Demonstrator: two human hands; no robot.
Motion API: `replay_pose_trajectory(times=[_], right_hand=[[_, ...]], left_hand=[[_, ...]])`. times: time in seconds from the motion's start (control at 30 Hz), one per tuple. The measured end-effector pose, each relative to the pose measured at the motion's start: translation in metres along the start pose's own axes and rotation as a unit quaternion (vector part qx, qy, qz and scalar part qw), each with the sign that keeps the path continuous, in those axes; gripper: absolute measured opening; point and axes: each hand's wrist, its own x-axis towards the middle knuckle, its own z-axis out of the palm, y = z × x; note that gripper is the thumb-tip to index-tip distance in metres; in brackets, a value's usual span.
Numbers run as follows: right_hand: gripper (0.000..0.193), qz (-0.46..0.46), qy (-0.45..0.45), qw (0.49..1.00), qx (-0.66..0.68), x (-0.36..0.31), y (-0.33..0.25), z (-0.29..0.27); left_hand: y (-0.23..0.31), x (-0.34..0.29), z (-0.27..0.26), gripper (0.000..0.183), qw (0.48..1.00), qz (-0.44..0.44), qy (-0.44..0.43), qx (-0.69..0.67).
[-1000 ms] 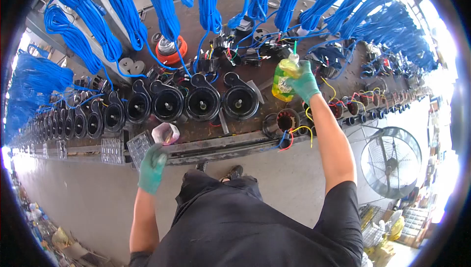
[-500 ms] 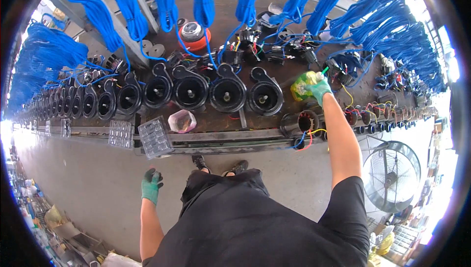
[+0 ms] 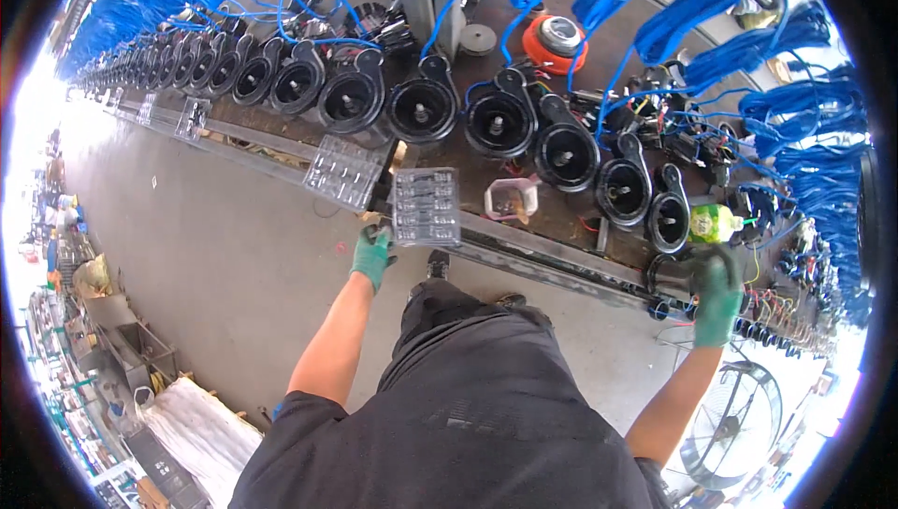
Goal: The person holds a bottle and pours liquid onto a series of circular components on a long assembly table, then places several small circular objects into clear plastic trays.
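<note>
My left hand (image 3: 372, 258), in a green glove with dark fingertips, is at the front edge of the bench, its fingers apart and nothing seen in them. Right beside it, a clear plastic tray (image 3: 426, 208) with moulded pockets overhangs the edge. My right hand (image 3: 716, 296), gloved alike, is over the bench's right part, its fingers smeared by motion. Just beyond it is a yellow-green bottle (image 3: 713, 225) with a thin green tip, apart from the hand. Black round housings (image 3: 500, 123), each with a metal shaft in the middle, line the bench in a long row.
Another clear tray (image 3: 344, 172) and a small pinkish-white tub (image 3: 511, 200) rest along the front edge. Bundles of blue cable (image 3: 711, 8) hang above. An orange reel (image 3: 556, 43) lies behind the housings. A large floor fan (image 3: 731, 425) stands at the lower right.
My right hand has let go of the bottle and drawn back from it. My left hand has risen to the bench edge beside the trays. The view has turned leftward.
</note>
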Motion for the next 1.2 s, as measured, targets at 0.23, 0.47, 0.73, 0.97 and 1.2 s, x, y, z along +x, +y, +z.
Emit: replay_pose_trajectory(times=[0.23, 0.47, 0.73, 0.97, 1.2], right_hand=[[0.032, 0.085, -0.339, 0.936, 0.031, -0.079, -0.036, 0.194], [0.032, 0.031, -0.367, 0.926, -0.083, -0.085, -0.026, 0.262], [0.039, 0.014, -0.384, 0.905, -0.183, -0.086, 0.005, 0.318], [0.057, -0.093, -0.325, 0.895, -0.293, -0.069, 0.106, 0.365], [0.048, -0.02, -0.336, 0.906, -0.258, -0.07, 0.073, 0.394]], left_hand=[[0.01, 0.024, -0.026, 0.037, 1.0, -0.006, 0.007, 0.01], [0.036, 0.067, -0.089, 0.033, 0.983, -0.005, 0.011, -0.184], [0.021, 0.021, -0.044, 0.038, 0.955, 0.217, -0.038, 0.198], [0.042, -0.004, -0.009, 0.047, 0.866, 0.334, -0.025, 0.37], [0.047, 0.003, 0.006, 0.027, 0.854, 0.314, -0.102, 0.401]])
